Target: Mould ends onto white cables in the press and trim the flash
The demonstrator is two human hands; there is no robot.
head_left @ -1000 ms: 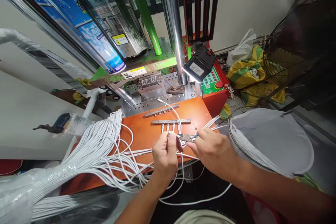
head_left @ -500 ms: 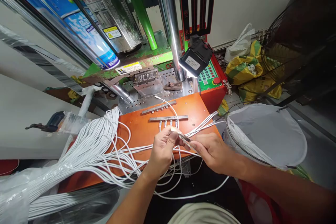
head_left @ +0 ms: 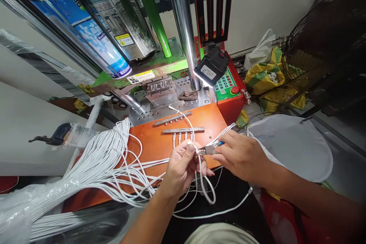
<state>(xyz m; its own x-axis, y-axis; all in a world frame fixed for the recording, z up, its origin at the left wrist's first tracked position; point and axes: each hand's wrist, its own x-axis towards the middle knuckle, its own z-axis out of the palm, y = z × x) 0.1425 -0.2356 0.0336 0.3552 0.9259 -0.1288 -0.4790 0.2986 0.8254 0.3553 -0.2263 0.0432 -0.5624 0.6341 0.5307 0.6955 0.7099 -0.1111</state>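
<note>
My left hand (head_left: pixel 183 164) is closed, pinching a white cable (head_left: pixel 210 194) close to its end between thumb and fingers; the cable loops down below the hand. My right hand (head_left: pixel 240 154) grips a pair of cutting pliers (head_left: pixel 211 149) with a bit of blue on the handle. The pliers' jaws point left and meet the cable end beside my left fingertips. Just beyond my hands, a metal bar (head_left: pixel 183 130) on the orange table (head_left: pixel 148 146) has several white cable plugs set along it. A second toothed bar (head_left: pixel 173 118) lies behind it.
A large bundle of white cables (head_left: pixel 100 152) covers the table's left side. Behind stands a press with a metal mould (head_left: pixel 160 87), a lamp (head_left: pixel 211 66) and a red control box (head_left: pixel 233 95). A white-lined bin (head_left: pixel 297 145) is at right.
My right hand has moved up and turned, so the pliers now show side-on at the cable. My left hand has tilted open-palmed towards me, and a cable loop now hangs beneath it.
</note>
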